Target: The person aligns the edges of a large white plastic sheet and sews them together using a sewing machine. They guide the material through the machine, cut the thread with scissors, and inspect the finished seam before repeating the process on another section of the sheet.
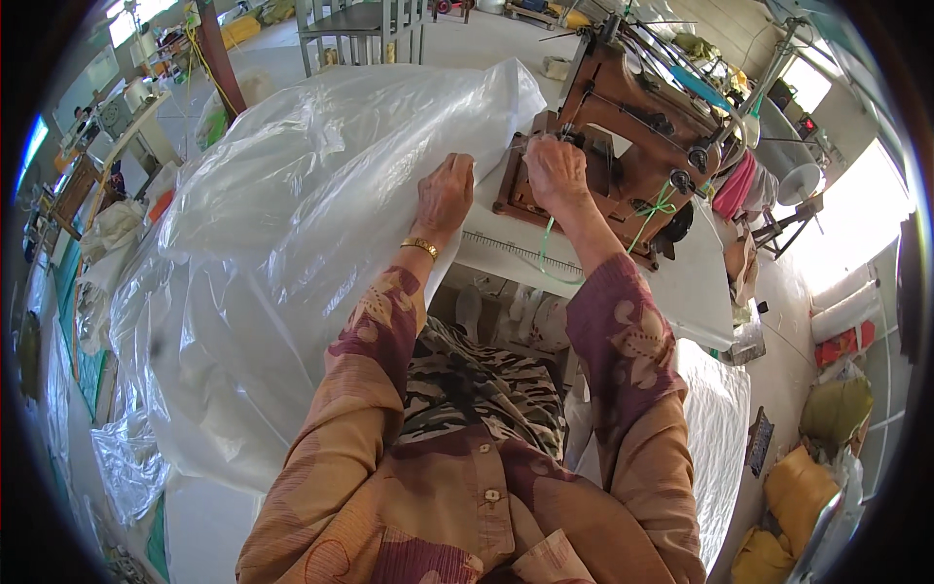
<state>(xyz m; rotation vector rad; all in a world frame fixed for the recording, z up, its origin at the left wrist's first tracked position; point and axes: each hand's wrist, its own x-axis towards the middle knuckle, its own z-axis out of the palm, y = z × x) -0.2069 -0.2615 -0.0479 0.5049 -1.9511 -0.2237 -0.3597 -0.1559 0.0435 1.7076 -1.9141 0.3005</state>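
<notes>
A large translucent plastic sheet [282, 185] lies heaped over the table on the left, its edge reaching the sewing machine. My left hand [448, 192] is closed at the right part of this sheet, fingers curled on the film, fingertips hidden. The brown industrial sewing machine [608, 92] stands at the right. Beside its needle area my right hand [556, 173] is closed in a pinch, and what it pinches is too small to make out. A green cord [546, 248] hangs below my right wrist; another is tied in a bow on the machine.
A printed ruler strip [520, 252] runs along the white table [686, 292] near its front edge. Past the sheet stands a grey chair [362, 21]. Yellow sacks [800, 492] lie on the floor at the right. A reddish post [221, 58] rises at the far left.
</notes>
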